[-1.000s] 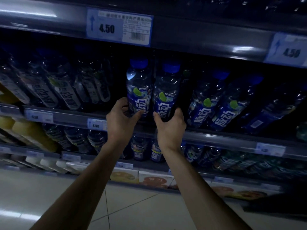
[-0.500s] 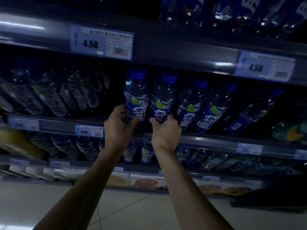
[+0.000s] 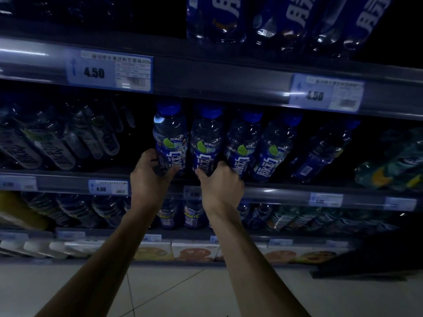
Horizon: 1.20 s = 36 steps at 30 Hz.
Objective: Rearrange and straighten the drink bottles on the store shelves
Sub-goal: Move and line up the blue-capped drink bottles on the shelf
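Note:
Two clear drink bottles with blue caps and blue labels stand upright side by side at the front of the middle shelf [image 3: 274, 188]. My left hand [image 3: 150, 177] grips the base of the left bottle [image 3: 170, 136]. My right hand [image 3: 220, 186] grips the base of the right bottle [image 3: 207, 140]. Two more bottles of the same kind [image 3: 243, 143] lean just to the right. Further right a darker bottle [image 3: 320, 152] tilts away.
Grey-labelled bottles [image 3: 57, 143] lean at the left of the same shelf. Large blue bottles [image 3: 286, 17] stand on the shelf above. Price tags [image 3: 109, 73] line the shelf edges. Lower shelves hold more bottles and boxed drinks [image 3: 194, 251]. Pale tiled floor [image 3: 183, 291] lies below.
The view has tilted up, showing the upper shelf. Both hands stay on the two bottles, which now stand close beside the two bottles at the right.

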Each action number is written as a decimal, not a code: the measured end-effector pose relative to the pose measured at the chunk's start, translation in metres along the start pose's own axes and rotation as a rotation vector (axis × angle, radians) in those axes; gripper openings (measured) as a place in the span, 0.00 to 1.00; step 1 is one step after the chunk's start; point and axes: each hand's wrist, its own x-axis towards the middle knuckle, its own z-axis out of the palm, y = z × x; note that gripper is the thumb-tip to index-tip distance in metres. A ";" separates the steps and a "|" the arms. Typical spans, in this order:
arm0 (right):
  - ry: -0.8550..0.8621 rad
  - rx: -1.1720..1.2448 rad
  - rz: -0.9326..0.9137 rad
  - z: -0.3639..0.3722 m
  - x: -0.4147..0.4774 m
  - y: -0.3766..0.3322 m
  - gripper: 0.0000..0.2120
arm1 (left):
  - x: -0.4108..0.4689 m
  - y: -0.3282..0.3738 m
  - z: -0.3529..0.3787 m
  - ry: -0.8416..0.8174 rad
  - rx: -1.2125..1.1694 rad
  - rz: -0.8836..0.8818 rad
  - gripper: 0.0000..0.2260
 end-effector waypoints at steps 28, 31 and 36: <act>0.192 0.544 -0.025 -0.110 0.100 0.203 0.31 | -0.139 0.104 0.219 -0.422 0.764 0.547 0.31; 0.111 0.630 -0.022 -0.110 0.107 0.207 0.29 | -0.137 0.108 0.221 -0.394 0.765 0.544 0.28; 0.074 0.647 0.006 -0.108 0.115 0.211 0.24 | -0.132 0.116 0.220 -0.367 0.759 0.526 0.25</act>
